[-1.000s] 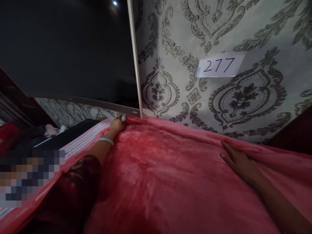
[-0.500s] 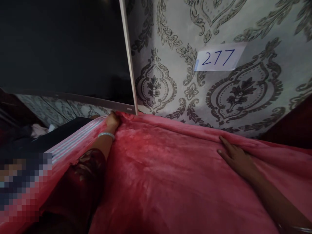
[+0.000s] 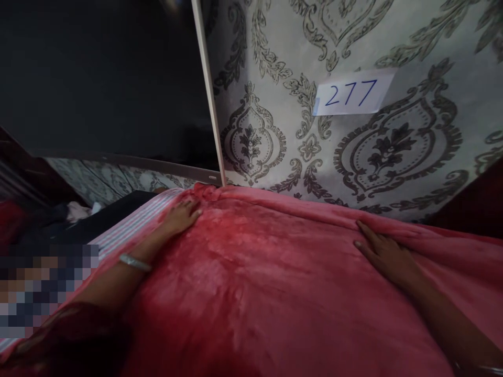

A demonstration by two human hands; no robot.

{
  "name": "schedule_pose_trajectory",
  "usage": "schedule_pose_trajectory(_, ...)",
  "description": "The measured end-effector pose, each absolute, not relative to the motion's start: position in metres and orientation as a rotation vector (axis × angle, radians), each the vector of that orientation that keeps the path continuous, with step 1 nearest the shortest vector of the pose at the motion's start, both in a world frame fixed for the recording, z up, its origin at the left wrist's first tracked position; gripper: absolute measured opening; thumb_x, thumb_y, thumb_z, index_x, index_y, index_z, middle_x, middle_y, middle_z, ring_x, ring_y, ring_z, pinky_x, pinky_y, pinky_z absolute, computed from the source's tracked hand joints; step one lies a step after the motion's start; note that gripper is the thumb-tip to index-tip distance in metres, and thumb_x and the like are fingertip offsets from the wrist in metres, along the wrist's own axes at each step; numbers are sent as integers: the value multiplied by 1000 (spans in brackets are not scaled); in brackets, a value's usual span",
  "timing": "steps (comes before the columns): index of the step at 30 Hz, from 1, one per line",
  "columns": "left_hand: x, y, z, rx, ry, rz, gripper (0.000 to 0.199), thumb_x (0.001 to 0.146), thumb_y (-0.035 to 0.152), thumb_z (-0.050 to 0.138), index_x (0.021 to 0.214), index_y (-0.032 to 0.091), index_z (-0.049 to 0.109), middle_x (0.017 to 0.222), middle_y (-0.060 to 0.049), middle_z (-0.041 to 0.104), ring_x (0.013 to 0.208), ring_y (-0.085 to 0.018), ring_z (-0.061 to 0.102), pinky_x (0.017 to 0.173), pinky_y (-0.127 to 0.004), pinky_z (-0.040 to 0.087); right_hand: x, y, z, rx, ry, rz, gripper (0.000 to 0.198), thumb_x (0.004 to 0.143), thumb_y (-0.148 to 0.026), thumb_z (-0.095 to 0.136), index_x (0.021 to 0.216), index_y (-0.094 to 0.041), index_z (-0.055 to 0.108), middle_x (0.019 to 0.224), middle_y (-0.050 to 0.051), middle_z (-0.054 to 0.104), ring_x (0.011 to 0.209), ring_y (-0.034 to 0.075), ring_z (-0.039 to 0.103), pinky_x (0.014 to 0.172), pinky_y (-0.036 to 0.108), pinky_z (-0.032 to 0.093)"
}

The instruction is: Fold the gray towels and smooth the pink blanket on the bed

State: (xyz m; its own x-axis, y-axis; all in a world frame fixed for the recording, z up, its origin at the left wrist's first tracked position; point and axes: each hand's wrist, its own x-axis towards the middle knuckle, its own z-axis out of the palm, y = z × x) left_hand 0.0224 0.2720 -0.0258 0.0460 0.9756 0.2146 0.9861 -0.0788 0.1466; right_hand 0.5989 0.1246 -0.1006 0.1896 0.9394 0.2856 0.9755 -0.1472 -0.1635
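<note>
A plush red-pink blanket (image 3: 267,262) is spread out in front of me, with a long fold along its far edge by the wall. My left hand (image 3: 181,215) lies on the blanket near its far left corner, fingers stretched out and holding nothing. Just beyond those fingers the cloth is bunched up. On the right, my right hand (image 3: 387,254) rests flat against the blanket beside the far fold, its thumb and fingers apart. Under the blanket's left side a striped cloth (image 3: 129,225) shows.
A large dark TV screen (image 3: 106,78) stands at the upper left, its lower corner close above the blanket. Patterned wallpaper (image 3: 291,125) covers the wall, with a paper marked 277 (image 3: 353,93) on it. A black surface (image 3: 118,212) lies beyond the striped cloth.
My left hand has let go of the blanket's far corner, moved slightly back toward me and spread its fingers flat. The right hand has stayed nearly in place.
</note>
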Motion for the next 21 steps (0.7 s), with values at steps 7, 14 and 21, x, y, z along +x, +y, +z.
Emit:
schedule_pose_trajectory(7, 38, 236, -37, -2175, -2240, -137, 65, 98, 57, 30, 157, 29, 33, 163, -10, 33, 148, -40, 29, 114, -62, 25, 605, 129, -108, -2145, -1808, -126, 69, 94, -57, 31, 151, -21, 44, 131, 17, 65, 116, 41, 62, 92, 64, 51)
schedule_pose_trajectory(14, 38, 223, -28, -2212, -2202, -103, 63, 102, 51, 25, 157, 22, 31, 161, -12, 36, 148, -34, 31, 117, -53, 26, 602, 127, -106, -2147, -1790, -47, 70, 95, -61, 29, 151, -23, 45, 132, 17, 64, 114, 42, 63, 91, 65, 51)
schedule_pose_trajectory(21, 0, 142, -18, -2214, -2229, -65, 59, 99, 46, 37, 150, 17, 43, 160, -18, 37, 147, -36, 34, 115, -53, 30, 605, 127, -112, -2083, -1808, -92, 68, 94, -56, 28, 145, -18, 52, 131, 18, 65, 116, 42, 63, 93, 63, 51)
